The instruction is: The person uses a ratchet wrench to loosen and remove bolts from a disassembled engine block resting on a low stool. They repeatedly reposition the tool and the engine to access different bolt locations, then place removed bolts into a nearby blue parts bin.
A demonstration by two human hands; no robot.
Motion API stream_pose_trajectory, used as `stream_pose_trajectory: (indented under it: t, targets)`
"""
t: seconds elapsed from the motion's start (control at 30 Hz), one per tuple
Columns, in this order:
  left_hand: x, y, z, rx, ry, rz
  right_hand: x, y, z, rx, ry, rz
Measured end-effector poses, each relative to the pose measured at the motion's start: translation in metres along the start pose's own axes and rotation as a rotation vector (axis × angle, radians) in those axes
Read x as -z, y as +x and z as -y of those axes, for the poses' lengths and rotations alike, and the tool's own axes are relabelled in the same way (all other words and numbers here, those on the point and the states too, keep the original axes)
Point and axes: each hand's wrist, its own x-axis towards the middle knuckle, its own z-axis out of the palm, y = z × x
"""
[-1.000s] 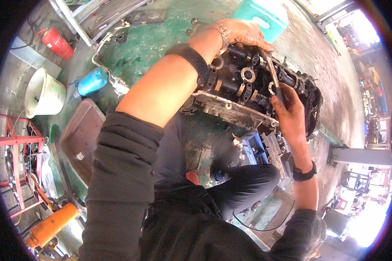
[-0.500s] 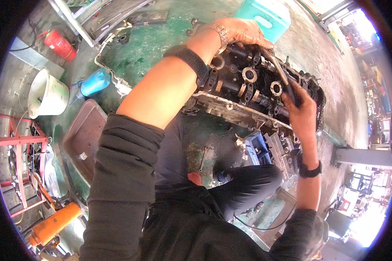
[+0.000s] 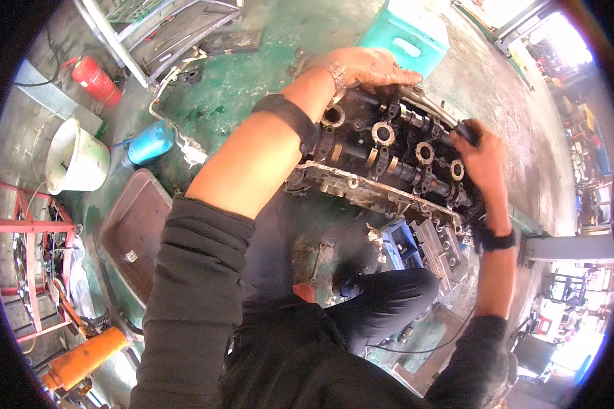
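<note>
Wrench (image 3: 441, 113) (apparently) along engine (image 3: 406, 143) edge, open floor (image 3: 488, 88) beyond

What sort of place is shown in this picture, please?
Probably an engine repair workshop: an oily cylinder head with its top uncovered, a long-handled tool in the right hand, and a spanner lying on the stained green floor.

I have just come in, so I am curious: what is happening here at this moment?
A person is working with a hand tool over a dark, oily engine part. The right hand grips the tool's black handle, while the left hand is at its other end, where the fingers hide the tip. A turquoise box stands just beyond, and a brown tray lies to the left.
</note>
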Motion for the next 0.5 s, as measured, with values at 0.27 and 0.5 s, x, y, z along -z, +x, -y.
stream_pose_trajectory:
  t: [0.27, 0.5]
  targets:
    - [0.003, -0.017, -0.009, -0.038, -0.182, 0.076, -0.011, -0.050, 0.016, -0.329, 0.606, -0.307]
    - [-0.008, -0.020, -0.027, -0.087, 0.313, -0.019, -0.038, -0.115, 0.010, -0.385, 1.057, -0.392]
